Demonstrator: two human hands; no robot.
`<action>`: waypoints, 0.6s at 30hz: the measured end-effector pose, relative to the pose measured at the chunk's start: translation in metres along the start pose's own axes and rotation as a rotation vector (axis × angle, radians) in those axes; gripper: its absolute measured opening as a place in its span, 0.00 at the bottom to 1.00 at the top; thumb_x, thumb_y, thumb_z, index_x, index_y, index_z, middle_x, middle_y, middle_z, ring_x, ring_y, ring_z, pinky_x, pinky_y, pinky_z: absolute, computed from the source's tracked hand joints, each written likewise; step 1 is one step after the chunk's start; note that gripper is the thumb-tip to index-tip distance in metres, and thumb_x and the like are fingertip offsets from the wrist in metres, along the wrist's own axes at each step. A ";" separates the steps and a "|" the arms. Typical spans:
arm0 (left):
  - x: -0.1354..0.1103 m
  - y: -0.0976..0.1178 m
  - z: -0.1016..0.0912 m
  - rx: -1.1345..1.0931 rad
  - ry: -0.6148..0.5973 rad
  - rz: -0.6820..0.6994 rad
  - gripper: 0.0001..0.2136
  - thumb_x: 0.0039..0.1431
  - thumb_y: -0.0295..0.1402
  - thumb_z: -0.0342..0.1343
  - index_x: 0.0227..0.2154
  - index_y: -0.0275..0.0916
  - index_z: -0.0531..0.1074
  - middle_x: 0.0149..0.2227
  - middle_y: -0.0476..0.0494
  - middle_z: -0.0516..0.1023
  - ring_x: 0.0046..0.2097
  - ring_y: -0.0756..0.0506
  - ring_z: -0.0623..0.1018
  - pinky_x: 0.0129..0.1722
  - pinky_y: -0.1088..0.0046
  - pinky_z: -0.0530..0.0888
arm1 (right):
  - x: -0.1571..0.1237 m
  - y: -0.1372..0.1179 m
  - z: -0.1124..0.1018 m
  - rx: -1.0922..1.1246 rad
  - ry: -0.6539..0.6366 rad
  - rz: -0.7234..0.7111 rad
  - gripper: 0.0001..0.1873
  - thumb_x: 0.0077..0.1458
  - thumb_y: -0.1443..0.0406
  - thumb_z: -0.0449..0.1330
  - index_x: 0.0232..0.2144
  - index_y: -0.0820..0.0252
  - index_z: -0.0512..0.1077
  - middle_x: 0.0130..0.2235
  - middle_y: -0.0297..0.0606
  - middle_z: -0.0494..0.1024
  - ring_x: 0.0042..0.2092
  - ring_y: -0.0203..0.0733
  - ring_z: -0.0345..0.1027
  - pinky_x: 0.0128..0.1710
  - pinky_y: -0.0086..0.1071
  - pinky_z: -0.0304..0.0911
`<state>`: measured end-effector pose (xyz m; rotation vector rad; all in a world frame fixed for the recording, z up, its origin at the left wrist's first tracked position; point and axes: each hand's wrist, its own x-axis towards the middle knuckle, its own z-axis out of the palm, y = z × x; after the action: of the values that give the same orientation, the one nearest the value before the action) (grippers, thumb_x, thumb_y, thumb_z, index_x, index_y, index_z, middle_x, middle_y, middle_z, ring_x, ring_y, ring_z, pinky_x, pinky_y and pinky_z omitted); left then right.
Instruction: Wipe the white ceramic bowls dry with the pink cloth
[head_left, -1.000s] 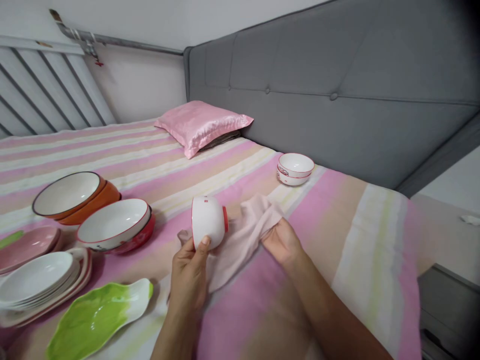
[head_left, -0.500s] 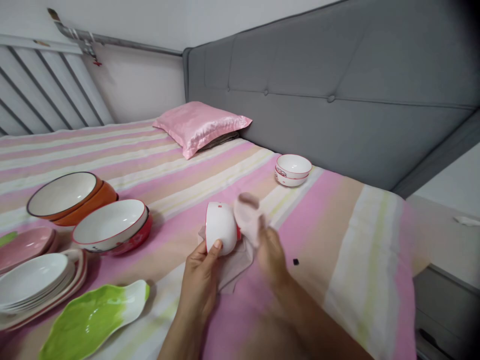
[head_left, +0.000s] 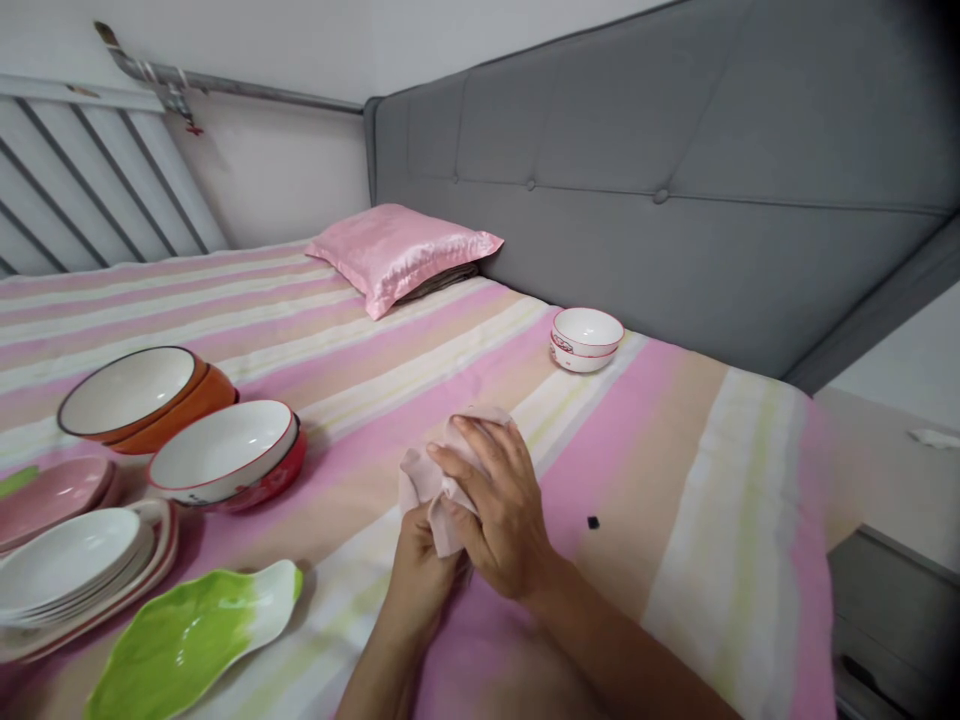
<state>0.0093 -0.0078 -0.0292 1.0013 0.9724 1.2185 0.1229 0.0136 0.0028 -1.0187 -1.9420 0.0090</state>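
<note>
Right, the grey headboard (head_left: 675,250) fills the back, padded fabric with buttons, and in front of it the bed (head_left: 675,480) wears a soft sheet striped pink, cream and pale green. A glossy pink satin pillow (head_left: 401,248) lies by the headboard. On the left sits glazed crockery: a round orange bowl (head_left: 202,395), a red bowl (head_left: 281,475) white inside, a stack of white plates (head_left: 75,550) cut off by the edge, and a green leaf-shaped dish (head_left: 187,635). Two small white bowls (head_left: 589,338) sit nested near the headboard. Low in the middle, above the sheet, the right hand (head_left: 502,510) curls over a thin, pale pink cloth (head_left: 420,478), fingers clamped on it. The left hand (head_left: 420,575) grips the crumpled bundle from below, largely hidden. Whatever the cloth wraps cannot be seen.
</note>
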 end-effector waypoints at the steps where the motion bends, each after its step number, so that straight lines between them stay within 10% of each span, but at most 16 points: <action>1: 0.000 0.000 0.000 -0.004 -0.040 -0.019 0.11 0.45 0.33 0.65 0.18 0.33 0.70 0.20 0.51 0.67 0.23 0.54 0.62 0.23 0.79 0.61 | 0.001 0.001 -0.001 0.004 0.023 0.007 0.20 0.60 0.64 0.48 0.53 0.55 0.69 0.60 0.43 0.64 0.61 0.53 0.55 0.62 0.56 0.43; 18: -0.004 0.019 -0.001 -0.004 -0.240 -0.064 0.09 0.52 0.37 0.62 0.30 0.35 0.79 0.25 0.49 0.69 0.25 0.55 0.61 0.25 0.79 0.59 | 0.015 0.041 -0.018 0.908 0.072 0.627 0.20 0.63 0.53 0.49 0.46 0.53 0.75 0.55 0.34 0.72 0.61 0.42 0.58 0.63 0.37 0.47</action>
<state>0.0030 -0.0107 -0.0108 1.0778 0.8071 1.0209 0.1589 0.0433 0.0089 -0.9055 -1.2326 1.0807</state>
